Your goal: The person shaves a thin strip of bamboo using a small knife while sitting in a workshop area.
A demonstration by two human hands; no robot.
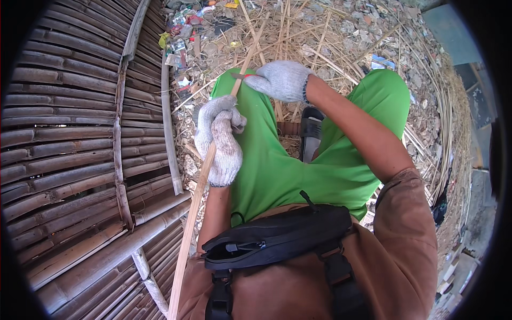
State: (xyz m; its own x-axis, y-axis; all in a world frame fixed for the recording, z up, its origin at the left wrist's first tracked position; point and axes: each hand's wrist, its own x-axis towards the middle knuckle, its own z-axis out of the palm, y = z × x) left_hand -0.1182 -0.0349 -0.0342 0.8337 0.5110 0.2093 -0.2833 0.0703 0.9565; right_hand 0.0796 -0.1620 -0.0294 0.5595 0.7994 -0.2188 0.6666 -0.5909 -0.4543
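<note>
A long, pale bamboo strip (193,213) runs slantwise from the lower edge up past my left knee. My left hand (220,141), in a grey-white knitted glove, is closed around it, palm stained brown. Farther along the strip, my right hand (284,81) wears a matching glove and grips a small knife (238,76). Its short dark blade lies across the strip; a bit of red shows where it meets the glove. Most of the knife's handle is hidden inside my fingers. Both hands are over or beside my left knee, in green trousers.
A bamboo slat wall (69,128) stands close on my left, with a split pole (169,117) along its edge. Bamboo strips and shavings (314,32) cover the ground ahead, with litter (184,32) at the far left. A black bag (282,234) hangs at my chest.
</note>
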